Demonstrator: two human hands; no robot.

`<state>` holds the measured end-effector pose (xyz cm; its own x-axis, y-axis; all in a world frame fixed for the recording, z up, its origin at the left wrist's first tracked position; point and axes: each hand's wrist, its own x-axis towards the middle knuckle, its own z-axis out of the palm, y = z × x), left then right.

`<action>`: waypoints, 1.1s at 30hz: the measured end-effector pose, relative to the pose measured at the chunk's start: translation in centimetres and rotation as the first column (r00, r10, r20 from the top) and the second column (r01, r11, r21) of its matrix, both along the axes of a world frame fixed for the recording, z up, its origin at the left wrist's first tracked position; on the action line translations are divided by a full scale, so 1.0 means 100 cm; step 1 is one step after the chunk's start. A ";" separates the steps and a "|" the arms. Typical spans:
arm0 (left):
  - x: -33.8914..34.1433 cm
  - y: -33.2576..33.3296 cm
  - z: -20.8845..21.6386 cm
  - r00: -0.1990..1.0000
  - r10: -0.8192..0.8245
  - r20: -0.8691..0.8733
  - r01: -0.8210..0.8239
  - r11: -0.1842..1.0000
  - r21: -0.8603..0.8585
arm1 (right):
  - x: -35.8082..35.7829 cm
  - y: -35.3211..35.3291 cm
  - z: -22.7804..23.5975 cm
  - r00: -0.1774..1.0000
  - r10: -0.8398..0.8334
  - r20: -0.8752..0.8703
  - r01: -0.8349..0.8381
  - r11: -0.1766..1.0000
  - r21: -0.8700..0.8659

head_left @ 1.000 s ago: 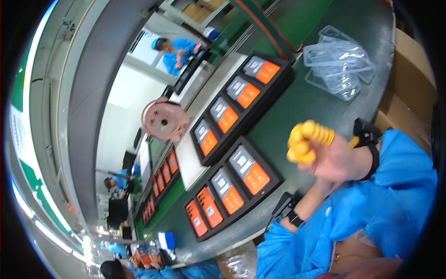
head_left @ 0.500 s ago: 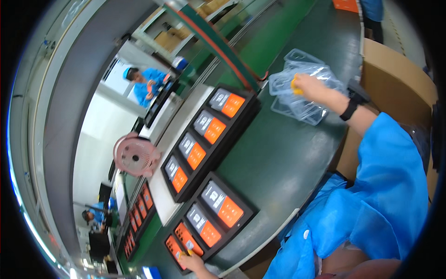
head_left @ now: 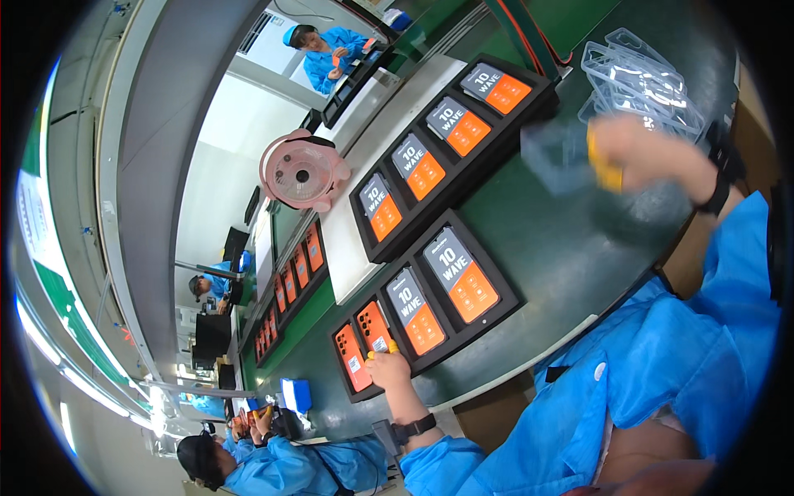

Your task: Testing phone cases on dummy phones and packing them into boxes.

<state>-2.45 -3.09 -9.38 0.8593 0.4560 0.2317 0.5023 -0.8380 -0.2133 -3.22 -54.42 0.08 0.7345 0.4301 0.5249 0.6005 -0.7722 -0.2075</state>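
My left hand [head_left: 389, 372], with yellow finger covers, closes on the lower end of an orange phone [head_left: 371, 321] in the near black tray [head_left: 514, 298]. Another orange phone [head_left: 352, 360] lies to its left, back up. To its right are two phones with grey-and-orange fronts [head_left: 457, 273]. My right hand [head_left: 649, 153], smeared by motion, grips a clear plastic case [head_left: 550, 157] above the green bench. Beyond it is a loose pile of similar clear plastic cases [head_left: 637, 78].
A second black tray [head_left: 455, 178] holds several grey-and-orange phones. A pink fan [head_left: 302, 169] stands behind it, by a white board [head_left: 351, 269]. Farther left lies a tray of orange phones [head_left: 299, 266]. Co-workers in blue [head_left: 335, 54] work across the bench and at lower left [head_left: 306, 467].
My right hand has drawn one clear plastic case from the pile toward the trays. My left hand has shifted from the leftmost orange phone to the one beside it. The whole view has swung.
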 end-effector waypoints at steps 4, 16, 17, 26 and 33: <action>0.015 -0.001 0.004 0.998 -0.021 0.068 0.034 0.979 -0.201 | -0.035 0.043 -0.086 0.833 0.336 -0.439 -0.345 0.937 0.061; 0.012 0.027 0.049 0.938 0.019 0.346 0.318 0.350 -0.881 | -0.019 0.056 -0.056 0.975 0.125 -0.185 -0.061 0.945 0.321; 0.005 0.006 0.062 0.917 -0.024 0.399 0.379 0.373 -0.847 | -0.019 0.060 -0.055 0.973 0.166 -0.160 -0.088 0.908 0.409; -0.028 -0.232 -0.001 0.665 -0.591 0.456 0.511 -0.086 -0.855 | -0.009 0.105 -0.067 0.843 0.332 -0.423 0.208 0.524 0.826; -0.049 -0.247 0.014 0.325 -0.929 0.180 0.913 0.259 -0.315 | -0.033 0.036 -0.055 0.911 0.390 0.131 -0.411 0.854 0.320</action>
